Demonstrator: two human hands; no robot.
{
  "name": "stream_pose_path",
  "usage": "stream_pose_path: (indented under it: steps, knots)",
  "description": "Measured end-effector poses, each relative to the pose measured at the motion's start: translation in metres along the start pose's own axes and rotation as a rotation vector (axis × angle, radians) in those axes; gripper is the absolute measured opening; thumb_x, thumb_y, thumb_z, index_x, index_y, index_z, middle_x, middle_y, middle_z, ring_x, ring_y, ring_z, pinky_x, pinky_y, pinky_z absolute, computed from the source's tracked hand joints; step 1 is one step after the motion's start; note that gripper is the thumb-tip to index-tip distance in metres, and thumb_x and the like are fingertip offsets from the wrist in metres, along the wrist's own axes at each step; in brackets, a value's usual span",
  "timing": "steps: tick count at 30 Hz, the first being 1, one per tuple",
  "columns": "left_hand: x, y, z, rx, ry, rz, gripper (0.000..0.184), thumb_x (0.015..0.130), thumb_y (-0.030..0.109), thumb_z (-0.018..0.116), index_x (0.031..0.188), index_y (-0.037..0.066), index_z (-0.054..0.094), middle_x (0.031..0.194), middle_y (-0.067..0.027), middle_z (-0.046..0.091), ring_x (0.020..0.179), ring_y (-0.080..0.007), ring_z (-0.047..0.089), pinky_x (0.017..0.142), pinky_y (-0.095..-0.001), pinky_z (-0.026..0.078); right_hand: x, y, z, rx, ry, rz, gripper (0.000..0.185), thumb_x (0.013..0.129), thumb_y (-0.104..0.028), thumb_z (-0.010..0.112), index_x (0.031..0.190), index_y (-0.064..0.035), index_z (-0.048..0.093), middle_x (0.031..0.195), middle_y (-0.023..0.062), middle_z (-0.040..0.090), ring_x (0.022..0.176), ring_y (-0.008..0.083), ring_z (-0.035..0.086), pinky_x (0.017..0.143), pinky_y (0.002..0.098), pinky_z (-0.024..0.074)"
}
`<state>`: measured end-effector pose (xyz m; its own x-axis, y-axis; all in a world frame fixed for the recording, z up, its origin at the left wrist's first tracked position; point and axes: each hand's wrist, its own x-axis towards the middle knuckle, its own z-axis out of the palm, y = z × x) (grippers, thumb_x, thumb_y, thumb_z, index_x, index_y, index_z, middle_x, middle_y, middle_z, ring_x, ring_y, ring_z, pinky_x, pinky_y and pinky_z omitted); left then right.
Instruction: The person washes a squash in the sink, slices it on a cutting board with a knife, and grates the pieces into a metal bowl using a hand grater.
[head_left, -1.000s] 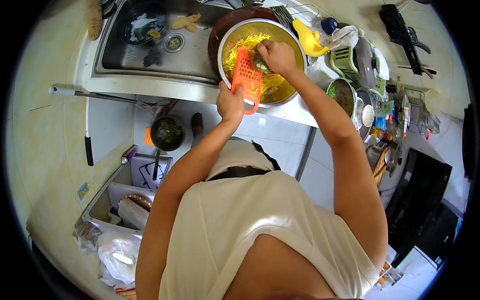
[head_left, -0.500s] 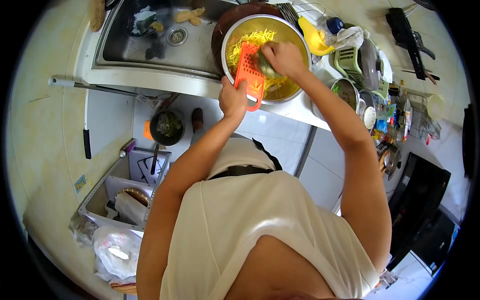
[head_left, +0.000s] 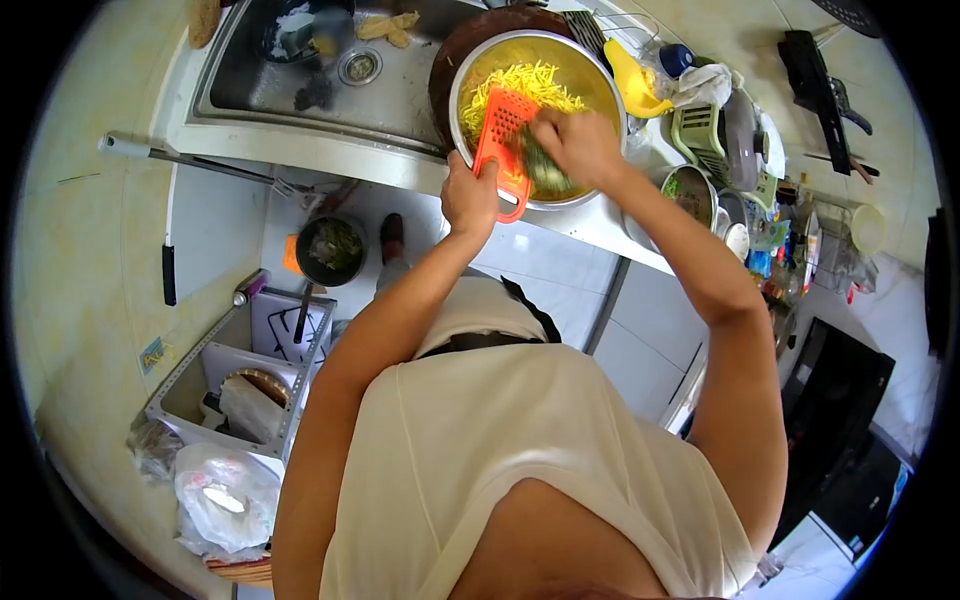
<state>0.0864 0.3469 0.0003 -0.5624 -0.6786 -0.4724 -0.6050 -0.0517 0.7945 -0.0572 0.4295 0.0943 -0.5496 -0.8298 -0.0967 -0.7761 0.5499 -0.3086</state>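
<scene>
An orange grater (head_left: 507, 150) slants over the near left rim of a steel mixing bowl (head_left: 613, 100). My left hand (head_left: 470, 197) is closed round the grater's lower edge, by its handle end. Pressed against the grater is a blurred, green-skinned vegetable piece (head_left: 540, 165), gripped from above by my right hand (head_left: 577, 148). Thin yellow vegetable shreds (head_left: 530, 85) lie heaped in the bowl, and a few cling to the grater's lower face. The bowl rests on a round dark brown board (head_left: 442, 85).
Left of the bowl is a steel sink (head_left: 400, 100) with peelings (head_left: 388, 27) in it. A yellow squash piece (head_left: 632, 80), a green rack (head_left: 703, 135) and a pot (head_left: 690, 190) stand to the right. On the floor sits a dark pan (head_left: 330, 250) of greens.
My right hand has slid a little down and right along the grater with the vegetable piece. My left hand still holds the grater in much the same place. The view has shifted slightly.
</scene>
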Motion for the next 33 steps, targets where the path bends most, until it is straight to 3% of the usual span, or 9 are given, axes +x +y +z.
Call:
stream_pose_path:
  steps: [1, 2, 6, 9, 14, 21, 27, 33]
  knots:
    - [-0.001, -0.001, 0.0, -0.014, -0.009, -0.002, 0.052, 0.085, 0.036, 0.06, 0.116, -0.003, 0.047, 0.094, -0.0281, 0.066, 0.091, -0.0466, 0.062, 0.082, -0.0514, 0.048, -0.015, -0.011, -0.006, 0.014, -0.041, -0.027, 0.032, 0.089, -0.036, 0.047, 0.086, -0.015, 0.071, 0.065, 0.0182, 0.063, 0.061, 0.0342, 0.065, 0.059, 0.0456, 0.0523]
    - [-0.002, 0.0, -0.001, -0.026, -0.017, -0.006, 0.052, 0.085, 0.036, 0.06, 0.116, -0.003, 0.047, 0.094, -0.0281, 0.066, 0.09, -0.0467, 0.062, 0.082, -0.0514, 0.048, -0.022, -0.014, 0.002, -0.018, 0.095, -0.121, 0.032, 0.09, -0.035, 0.047, 0.084, -0.0148, 0.071, 0.061, 0.0166, 0.062, 0.057, 0.034, 0.064, 0.056, 0.0464, 0.0513]
    - [-0.002, 0.005, -0.006, -0.017, -0.033, -0.028, 0.052, 0.085, 0.036, 0.06, 0.116, -0.002, 0.047, 0.094, -0.0284, 0.066, 0.09, -0.0471, 0.062, 0.081, -0.0517, 0.048, 0.045, 0.033, 0.038, -0.18, 0.094, 0.09, 0.034, 0.09, -0.035, 0.045, 0.084, -0.0123, 0.07, 0.064, 0.0173, 0.064, 0.059, 0.0368, 0.064, 0.056, 0.0483, 0.0517]
    - [0.002, -0.004, 0.004, -0.021, 0.036, -0.007, 0.05, 0.084, 0.036, 0.06, 0.115, -0.002, 0.048, 0.093, -0.0285, 0.065, 0.09, -0.0471, 0.062, 0.081, -0.0522, 0.048, 0.073, 0.05, 0.05, -0.252, 0.126, 0.1, 0.034, 0.091, -0.035, 0.043, 0.089, -0.0143, 0.07, 0.069, 0.0184, 0.065, 0.065, 0.0362, 0.065, 0.06, 0.0484, 0.0519]
    - [0.0, 0.003, -0.004, -0.005, -0.058, -0.04, 0.066, 0.084, 0.037, 0.059, 0.131, -0.006, 0.041, 0.095, -0.0303, 0.065, 0.092, -0.0466, 0.063, 0.082, -0.0519, 0.048, -0.004, -0.004, -0.004, 0.024, -0.034, -0.079, 0.03, 0.091, -0.034, 0.048, 0.085, -0.0126, 0.068, 0.068, 0.0183, 0.064, 0.062, 0.0361, 0.064, 0.06, 0.048, 0.051]
    - [0.001, -0.001, 0.001, -0.01, 0.001, -0.031, 0.064, 0.085, 0.036, 0.059, 0.13, -0.006, 0.043, 0.095, -0.0298, 0.065, 0.091, -0.0465, 0.063, 0.082, -0.0517, 0.048, 0.068, 0.042, 0.046, -0.151, 0.143, 0.097, 0.036, 0.093, -0.035, 0.041, 0.091, -0.0126, 0.069, 0.068, 0.0198, 0.064, 0.062, 0.0381, 0.064, 0.06, 0.0502, 0.0514]
    - [-0.002, 0.003, -0.002, -0.028, -0.038, -0.045, 0.06, 0.085, 0.036, 0.058, 0.127, -0.004, 0.044, 0.094, -0.0296, 0.065, 0.091, -0.0468, 0.062, 0.082, -0.0517, 0.048, 0.0, 0.003, 0.003, 0.078, -0.088, -0.056, 0.037, 0.092, -0.036, 0.042, 0.091, -0.0119, 0.07, 0.073, 0.0196, 0.066, 0.065, 0.0388, 0.064, 0.063, 0.0496, 0.052]
    - [0.001, 0.002, 0.001, -0.01, -0.009, -0.04, 0.055, 0.086, 0.036, 0.058, 0.122, -0.003, 0.045, 0.093, -0.0293, 0.065, 0.09, -0.0469, 0.062, 0.081, -0.0523, 0.048, 0.06, 0.038, 0.047, -0.152, 0.079, 0.133, 0.037, 0.092, -0.036, 0.042, 0.09, -0.0116, 0.07, 0.074, 0.0206, 0.065, 0.067, 0.0392, 0.064, 0.064, 0.0499, 0.0515]
